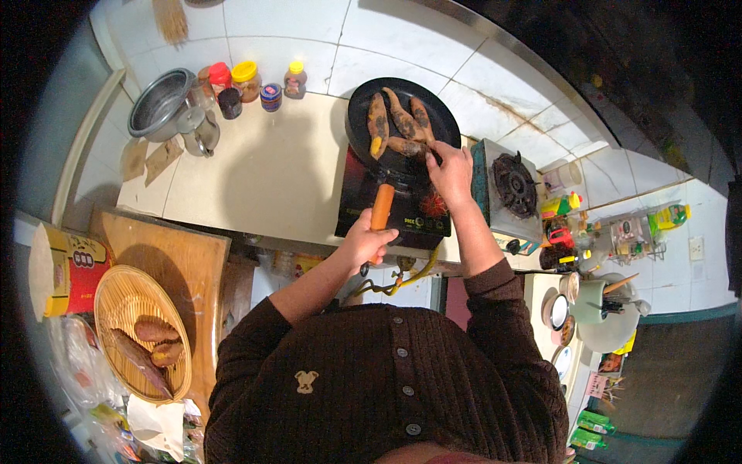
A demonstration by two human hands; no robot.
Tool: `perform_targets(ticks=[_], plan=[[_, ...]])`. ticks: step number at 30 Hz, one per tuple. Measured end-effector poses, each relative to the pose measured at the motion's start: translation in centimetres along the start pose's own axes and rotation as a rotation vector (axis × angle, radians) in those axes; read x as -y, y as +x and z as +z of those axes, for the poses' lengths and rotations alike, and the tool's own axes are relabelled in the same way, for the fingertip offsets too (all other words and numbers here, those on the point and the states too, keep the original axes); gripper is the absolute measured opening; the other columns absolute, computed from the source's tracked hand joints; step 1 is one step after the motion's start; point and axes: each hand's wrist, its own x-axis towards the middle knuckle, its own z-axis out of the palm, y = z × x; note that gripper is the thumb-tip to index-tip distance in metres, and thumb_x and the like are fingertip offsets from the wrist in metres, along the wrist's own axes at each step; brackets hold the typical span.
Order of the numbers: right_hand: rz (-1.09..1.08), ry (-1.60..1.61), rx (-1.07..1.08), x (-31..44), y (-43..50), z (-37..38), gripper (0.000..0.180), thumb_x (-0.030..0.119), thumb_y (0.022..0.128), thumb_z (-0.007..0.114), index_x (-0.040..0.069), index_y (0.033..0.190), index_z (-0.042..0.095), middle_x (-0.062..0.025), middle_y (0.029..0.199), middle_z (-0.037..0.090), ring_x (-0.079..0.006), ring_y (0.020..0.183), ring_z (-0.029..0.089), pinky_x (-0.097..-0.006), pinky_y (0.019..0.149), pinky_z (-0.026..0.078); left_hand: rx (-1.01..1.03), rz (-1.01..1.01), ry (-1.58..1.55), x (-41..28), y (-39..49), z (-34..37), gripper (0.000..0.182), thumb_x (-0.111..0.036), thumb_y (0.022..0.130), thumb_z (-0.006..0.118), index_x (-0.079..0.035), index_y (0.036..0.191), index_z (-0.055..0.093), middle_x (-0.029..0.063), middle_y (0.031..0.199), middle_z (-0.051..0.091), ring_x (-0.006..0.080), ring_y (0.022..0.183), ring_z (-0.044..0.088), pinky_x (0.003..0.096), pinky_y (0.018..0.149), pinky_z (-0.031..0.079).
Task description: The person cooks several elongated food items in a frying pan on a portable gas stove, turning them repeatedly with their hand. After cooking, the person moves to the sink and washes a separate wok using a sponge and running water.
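A black frying pan [359, 116] rests on a black induction cooker [362, 203], tilted or flat I cannot tell. My left hand [366, 240] grips its orange-brown handle [382, 207]. Several sweet potatoes with dark, scorched patches lie in the pan. One of them, on the left, shows yellow flesh [377, 124]. My right hand [450, 171] reaches over the pan's near right edge, its fingertips at the right end of the sweet potato lying crosswise [406, 147]. Whether the fingers pinch it is hard to see.
A gas stove [490, 191] adjoins the cooker on the right, with bottles beyond. Jars [247, 87] and a metal basin [139, 116] line the back left of the counter. A wicker basket [110, 290] with several sweet potatoes stands on a wooden surface [203, 261] at lower left.
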Motion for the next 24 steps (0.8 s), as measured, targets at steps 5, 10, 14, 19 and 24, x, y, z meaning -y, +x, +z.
perform_targets(ticks=[5, 10, 14, 19, 24], plan=[[-0.027, -0.172, 0.186, -0.9, 1.9, 1.0, 0.035, 0.028, 0.08, 0.072, 0.011, 0.111, 0.068, -0.012, 0.102, 0.07, -0.0303, 0.102, 0.063, -0.0498, 0.107, 0.032, 0.002, 0.004, 0.015, 0.1, 0.1, -0.1, 0.044, -0.012, 0.089, 0.066, -0.01, 0.124, 0.038, 0.0002, 0.08, 0.048, 0.0067, 0.054, 0.046, 0.0245, 0.042, 0.039], [-0.036, -0.141, 0.231, -0.9, 3.2, 2.0, 0.028, 0.03, 0.078, 0.073, 0.009, 0.097, 0.072, -0.013, 0.086, 0.071, -0.0302, 0.086, 0.067, -0.042, 0.088, 0.049, 0.003, 0.018, -0.012, 0.3, 0.2, -0.1, 0.043, -0.009, 0.087, 0.067, -0.008, 0.119, 0.037, 0.001, 0.077, 0.049, 0.008, 0.053, 0.047, 0.0266, 0.04, 0.04], [0.102, 0.206, 0.353, -0.6, 3.4, 2.8, 0.019, 0.03, 0.078, 0.069, 0.014, 0.088, 0.074, -0.0136, 0.083, 0.07, -0.0328, 0.08, 0.068, -0.0432, 0.075, 0.053, -0.004, -0.002, 0.008, 0.4, 0.3, 0.0, 0.043, -0.012, 0.089, 0.066, -0.012, 0.123, 0.039, -0.0007, 0.078, 0.047, 0.0068, 0.054, 0.046, 0.025, 0.043, 0.039], [0.063, 0.053, 0.277, -0.4, 3.1, 2.9, 0.018, 0.028, 0.08, 0.065, 0.013, 0.089, 0.074, -0.0156, 0.084, 0.069, -0.0348, 0.081, 0.067, -0.0437, 0.076, 0.052, -0.001, 0.006, 0.014, 0.3, 0.2, 0.0, 0.044, -0.012, 0.089, 0.067, -0.012, 0.123, 0.039, -0.0005, 0.078, 0.047, 0.007, 0.054, 0.046, 0.0248, 0.042, 0.039], [0.096, 0.224, 0.116, -0.8, 2.3, 1.7, 0.019, 0.027, 0.084, 0.065, 0.011, 0.091, 0.072, -0.0138, 0.079, 0.069, -0.0305, 0.077, 0.067, -0.0401, 0.071, 0.052, -0.012, 0.0, 0.013, 0.3, 0.1, 0.0, 0.043, -0.013, 0.089, 0.067, -0.011, 0.123, 0.04, -0.0004, 0.079, 0.048, 0.0072, 0.054, 0.046, 0.025, 0.042, 0.039]])
